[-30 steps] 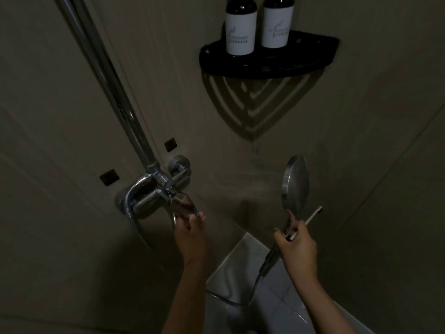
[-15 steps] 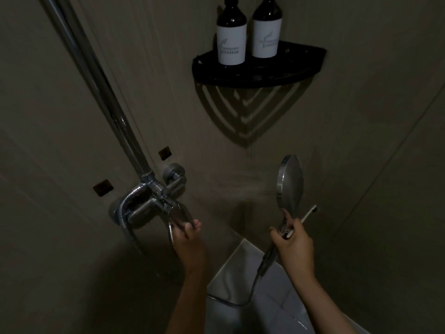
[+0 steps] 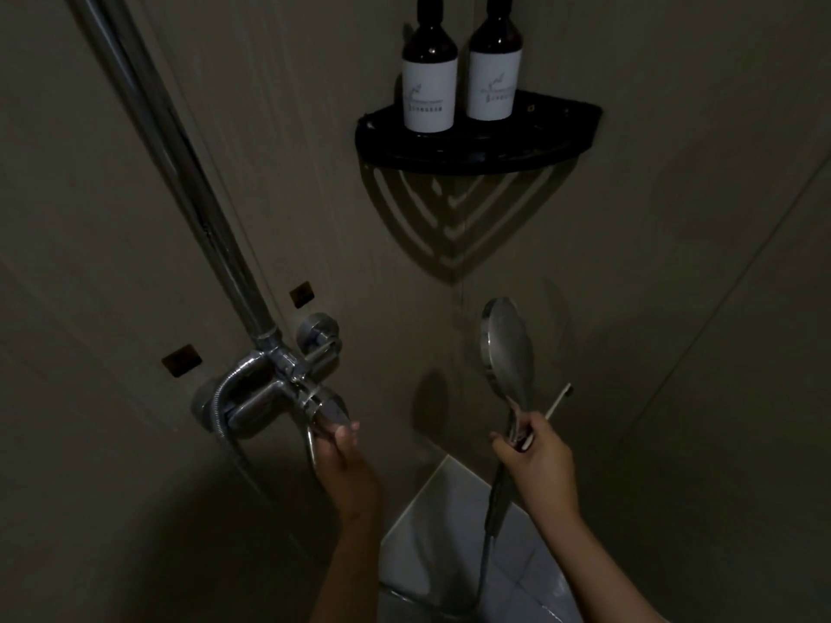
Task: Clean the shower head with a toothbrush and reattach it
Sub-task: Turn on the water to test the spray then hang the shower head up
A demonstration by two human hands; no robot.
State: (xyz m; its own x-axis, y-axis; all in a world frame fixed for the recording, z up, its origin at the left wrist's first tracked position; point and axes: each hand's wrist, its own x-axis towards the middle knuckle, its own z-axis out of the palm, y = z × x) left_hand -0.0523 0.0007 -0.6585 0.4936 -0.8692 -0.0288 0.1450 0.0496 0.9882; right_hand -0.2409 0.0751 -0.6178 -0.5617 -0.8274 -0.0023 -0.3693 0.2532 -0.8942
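Note:
My right hand (image 3: pixel 537 460) grips the handle of the chrome shower head (image 3: pixel 508 344) together with a white toothbrush (image 3: pixel 557 403) that sticks out up and to the right. The round head stands upright, its face turned left toward the wall. Its hose (image 3: pixel 488 546) hangs down from the handle. My left hand (image 3: pixel 344 460) is closed on the lever of the chrome mixer tap (image 3: pixel 288 388) on the left wall. No spray shows at the head.
A chrome riser pipe (image 3: pixel 180 173) runs up from the tap to the upper left. A black corner shelf (image 3: pixel 476 141) holds two dark bottles (image 3: pixel 429 78) with white labels. Pale floor tiles (image 3: pixel 440 532) lie below between my arms.
The faint spray from the shower head toward the wall has stopped. My left hand has pushed the tap lever down. The view has tilted slightly, so the shelf sits lower in the frame.

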